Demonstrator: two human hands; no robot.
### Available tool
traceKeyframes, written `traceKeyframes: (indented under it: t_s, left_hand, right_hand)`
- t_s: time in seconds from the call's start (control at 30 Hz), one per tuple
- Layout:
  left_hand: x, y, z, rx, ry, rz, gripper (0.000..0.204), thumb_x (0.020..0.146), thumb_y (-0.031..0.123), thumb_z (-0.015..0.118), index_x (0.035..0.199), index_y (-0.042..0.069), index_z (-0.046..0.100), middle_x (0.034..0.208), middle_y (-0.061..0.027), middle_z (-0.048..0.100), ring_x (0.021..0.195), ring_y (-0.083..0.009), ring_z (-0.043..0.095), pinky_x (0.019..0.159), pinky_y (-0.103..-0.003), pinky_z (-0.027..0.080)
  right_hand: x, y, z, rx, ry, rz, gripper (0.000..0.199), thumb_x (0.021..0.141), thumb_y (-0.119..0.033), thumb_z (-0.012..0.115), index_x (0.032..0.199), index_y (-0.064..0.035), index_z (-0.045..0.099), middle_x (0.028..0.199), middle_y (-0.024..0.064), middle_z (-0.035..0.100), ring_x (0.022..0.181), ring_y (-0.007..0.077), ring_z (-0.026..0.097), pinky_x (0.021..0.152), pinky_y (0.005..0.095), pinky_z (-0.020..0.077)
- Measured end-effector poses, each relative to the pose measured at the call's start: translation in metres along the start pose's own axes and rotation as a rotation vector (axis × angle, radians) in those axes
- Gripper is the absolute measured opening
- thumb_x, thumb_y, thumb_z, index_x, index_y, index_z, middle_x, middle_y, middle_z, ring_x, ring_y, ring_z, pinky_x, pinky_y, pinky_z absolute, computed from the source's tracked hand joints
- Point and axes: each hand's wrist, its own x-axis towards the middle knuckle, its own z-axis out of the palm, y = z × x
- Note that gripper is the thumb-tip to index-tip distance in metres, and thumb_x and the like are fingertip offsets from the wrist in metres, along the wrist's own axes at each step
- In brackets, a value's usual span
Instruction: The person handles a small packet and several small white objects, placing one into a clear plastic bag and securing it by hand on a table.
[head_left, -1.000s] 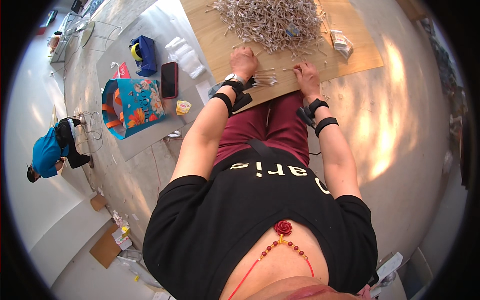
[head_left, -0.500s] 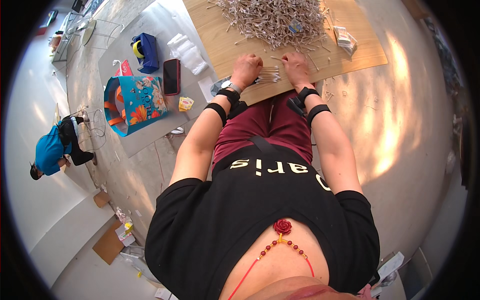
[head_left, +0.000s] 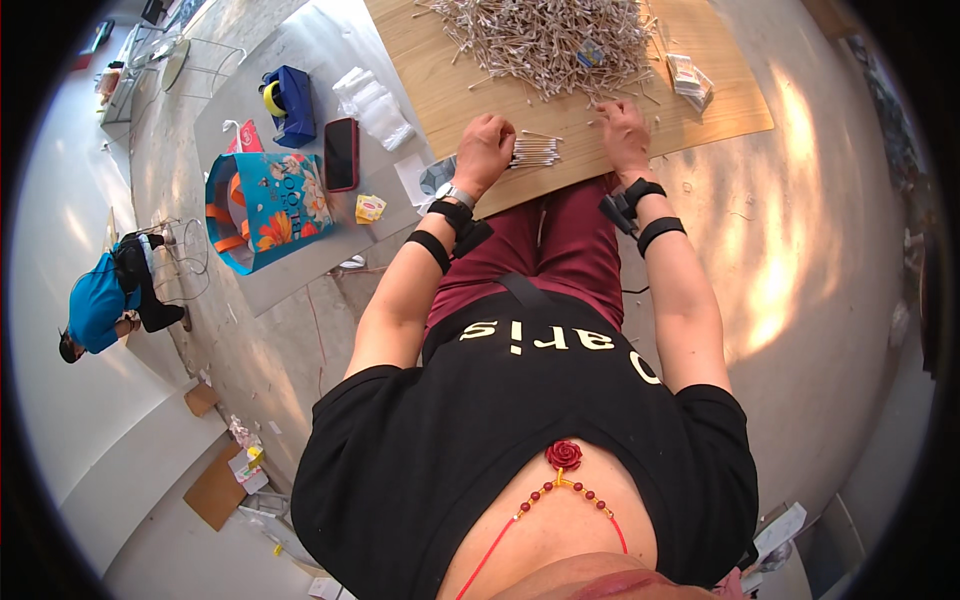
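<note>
A: What lies on the wooden worktop (head_left: 430, 85)?

B: A large, tangled heap of cotton swabs (head_left: 550, 45), with pale stems and white tips, covers its far side. Near the front edge, a small row of swabs (head_left: 537, 153) lies side by side, and one more swab (head_left: 543, 135) slants just beyond it.

A: Where is the left hand?

B: The left hand (head_left: 489, 148) rests at the left end of that row, its fingers curled. I cannot tell whether its grip is empty or closed on a swab.

A: And the right hand?

B: The right hand (head_left: 625, 132) is to the right of the row and apart from it, fingers bent toward the near edge of the heap. Its grip is too small to read, so I cannot tell whether it pinches anything.

A: What else is nearby?

B: Clear boxes (head_left: 689, 82) stand right of the heap. On a grey surface (head_left: 290, 275) to the left are a dark phone (head_left: 341, 154), a blue tape dispenser (head_left: 294, 112) and a floral turquoise bag (head_left: 285, 205).
</note>
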Motion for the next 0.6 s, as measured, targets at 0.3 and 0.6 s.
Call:
traceKeyframes:
  t_s: [0.3,0.6]
  left_hand:
    - [-0.019,0.01,-0.012,-0.03,0.023,-0.034,0.008,0.086,0.01,0.072,0.09,0.004,0.069,0.088,-0.0125,0.065,0.086,-0.0311,0.064,0.077,-0.041,0.052]
    - [-0.033,0.009,-0.019,-0.043,0.058,-0.072,0.008,0.085,0.009,0.072,0.092,0.004,0.069,0.09,-0.0133,0.065,0.089,-0.0326,0.064,0.079,-0.043,0.052]
  right_hand:
    - [0.013,0.019,-0.014,-0.198,-0.137,-0.192,0.014,0.091,-0.014,0.06,0.099,-0.0143,0.071,0.11,0.0071,0.064,0.11,0.0284,0.06,0.092,0.0435,0.0473]
    - [0.012,-0.02,0.001,-0.054,-0.095,-0.299,0.013,0.092,-0.013,0.059,0.102,-0.016,0.066,0.104,0.0049,0.067,0.107,0.0265,0.061,0.093,0.0422,0.043]
